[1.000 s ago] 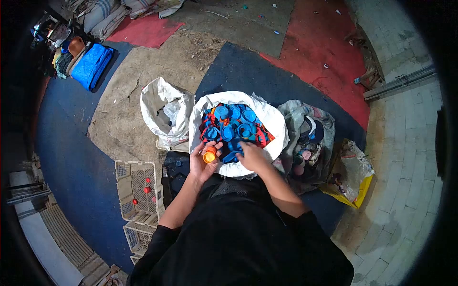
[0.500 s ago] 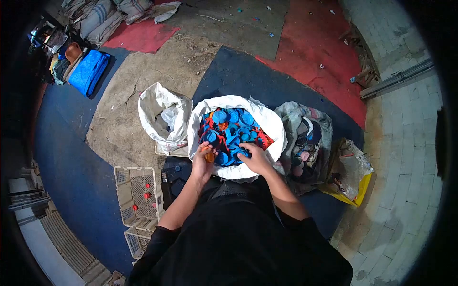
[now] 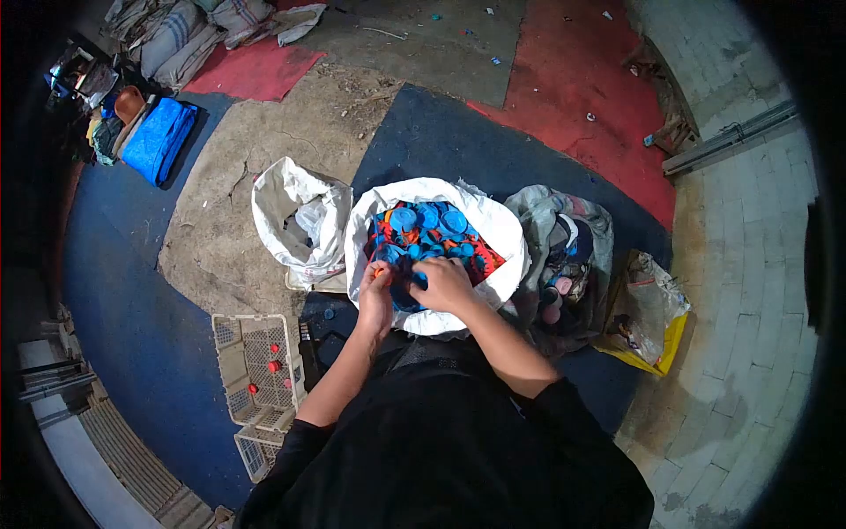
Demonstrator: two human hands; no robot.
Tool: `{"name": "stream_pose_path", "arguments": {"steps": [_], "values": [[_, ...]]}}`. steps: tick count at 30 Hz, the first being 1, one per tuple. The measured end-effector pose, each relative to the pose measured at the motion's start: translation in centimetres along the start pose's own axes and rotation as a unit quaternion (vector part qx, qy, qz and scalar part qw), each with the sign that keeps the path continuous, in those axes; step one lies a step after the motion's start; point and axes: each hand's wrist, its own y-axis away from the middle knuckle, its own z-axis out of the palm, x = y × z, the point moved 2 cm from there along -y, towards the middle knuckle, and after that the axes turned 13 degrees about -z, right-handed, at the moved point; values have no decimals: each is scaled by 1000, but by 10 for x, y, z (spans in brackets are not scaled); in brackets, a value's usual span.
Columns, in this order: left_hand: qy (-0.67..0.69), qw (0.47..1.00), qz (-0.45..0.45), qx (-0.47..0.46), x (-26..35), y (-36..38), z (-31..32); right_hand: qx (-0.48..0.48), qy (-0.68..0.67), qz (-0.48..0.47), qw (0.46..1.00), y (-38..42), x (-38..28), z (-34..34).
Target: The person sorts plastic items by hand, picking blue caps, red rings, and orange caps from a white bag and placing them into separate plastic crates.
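Note:
A white woven sack (image 3: pixel 504 220) stands in front of me with its rim rolled back, filled with blue plastic caps (image 3: pixel 426 215) and red and orange pieces (image 3: pixel 483 257). Over its near left rim, my left hand (image 3: pixel 376 300) is closed around an orange cap (image 3: pixel 379 272). My right hand (image 3: pixel 446 287) reaches across the near part of the caps, close to the left one. Its fingers are curled in, with blue showing between fingers and thumb; what they grip is partly hidden. Dark blue pieces between the hands are blurred.
A smaller white sack (image 3: pixel 264 212) stands left, a grey sack of mixed items (image 3: pixel 601 231) right, and a yellow-edged bag (image 3: pixel 671 339) beyond it. Cream plastic crates (image 3: pixel 231 381) holding several red caps lie lower left. A block wall (image 3: pixel 749 291) runs along the right.
My right hand has moved left across the caps toward my left hand, and its fingers have curled in. The left hand keeps the orange cap, now less visible.

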Motion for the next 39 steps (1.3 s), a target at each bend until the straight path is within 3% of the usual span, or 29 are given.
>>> {"name": "stream_pose_path", "arguments": {"steps": [3, 7, 8, 11, 15, 17, 21, 22, 23, 25, 29, 33, 34, 38, 39], "values": [[19, 1000, 1, -3, 9, -2, -15, -13, 78, 46, 996, -24, -21, -31], [74, 997, -12, 1, 20, 3, -22, 136, -1, -26, 990, -59, 6, -12], [73, 997, -10, -10, 19, 0, -29, 113, 38, -6, 993, -65, 12, -12], [83, 995, -53, -30, 22, 3, -37, 167, 61, 16, 984, -77, 21, -9], [151, 980, -124, -31, 27, 10, -27, 188, 70, -14, 980, -80, 27, 0], [168, 977, -119, -57, 26, 11, -28, 195, 76, -51, 977, -76, 32, 3], [192, 970, -124, -79, 24, 14, -24, 232, -84, -78, 966, -62, 25, 3], [197, 970, -123, -77, 25, 14, -22, 208, -190, -83, 956, -58, 25, 0], [206, 968, -125, -74, 25, 13, -19, 182, -319, -41, 929, -51, 25, -1], [223, 963, -132, -70, 26, 14, -12, 121, -557, 47, 820, -32, 22, -3], [239, 952, -147, -125, 25, 12, 6, 187, -717, 48, 670, -4, -8, -35], [252, 942, -171, -140, 26, 15, 27, 199, -734, 18, 649, 4, -1, -43], [245, 943, -174, -144, 26, 15, 31, 217, -718, 30, 660, 5, 0, -43], [202, 947, -193, -156, 22, 14, 38, 235, -521, -21, 821, 12, -6, -44], [191, 948, -195, -161, 20, 14, 37, 287, -413, -93, 859, 12, -17, -45]]}}
